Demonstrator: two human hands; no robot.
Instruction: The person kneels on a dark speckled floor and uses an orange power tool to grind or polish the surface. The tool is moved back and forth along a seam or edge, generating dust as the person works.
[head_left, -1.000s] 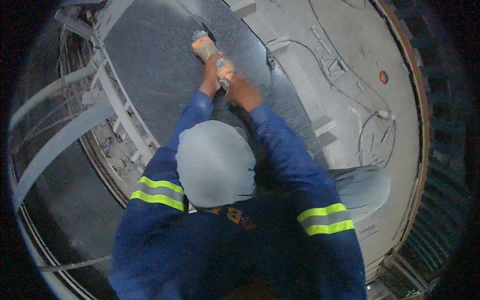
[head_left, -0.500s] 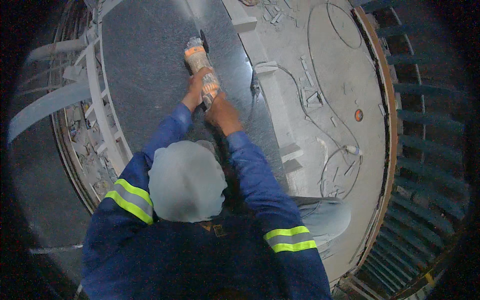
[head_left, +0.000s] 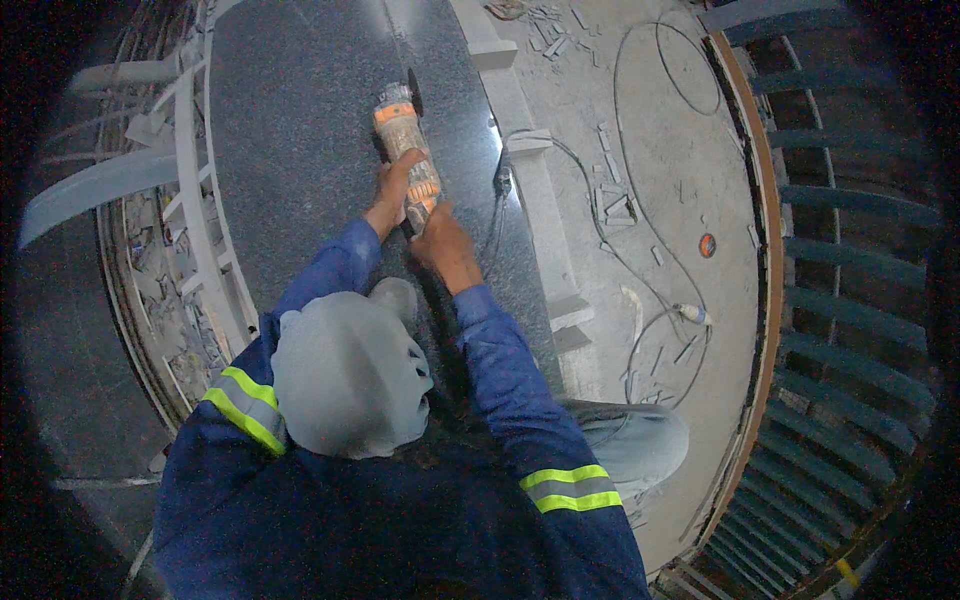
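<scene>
Both my hands are closed on an angle grinder [head_left: 402, 135] with a dusty, orange-banded body. My left hand [head_left: 396, 190] wraps its middle, while my right hand [head_left: 447, 247] grips the rear end nearer to me. Its thin dark disc [head_left: 415, 92] stands on edge at the far right of the tool head. Where the disc meets the dark speckled stone slab [head_left: 290, 150] is too small to make out. A pale line runs along the slab beyond the disc. Between my forearms and chest, a rounded grey cloth-covered shape [head_left: 345, 375] hides part of the slab.
Light blocks [head_left: 530, 142] stick out along the slab's right edge, beside a cable plug [head_left: 503, 182]. Cables [head_left: 625, 150] and stone offcuts [head_left: 615, 205] lie on the dusty floor, near an orange disc [head_left: 708, 245]. A white frame [head_left: 195, 180] stands left; slatted racks [head_left: 850, 260] stand right.
The grinder has shifted slightly toward me and to the right over the slab, both hands keeping their hold. The whole view has moved a little, and the grey cloth-covered shape appears farther left.
</scene>
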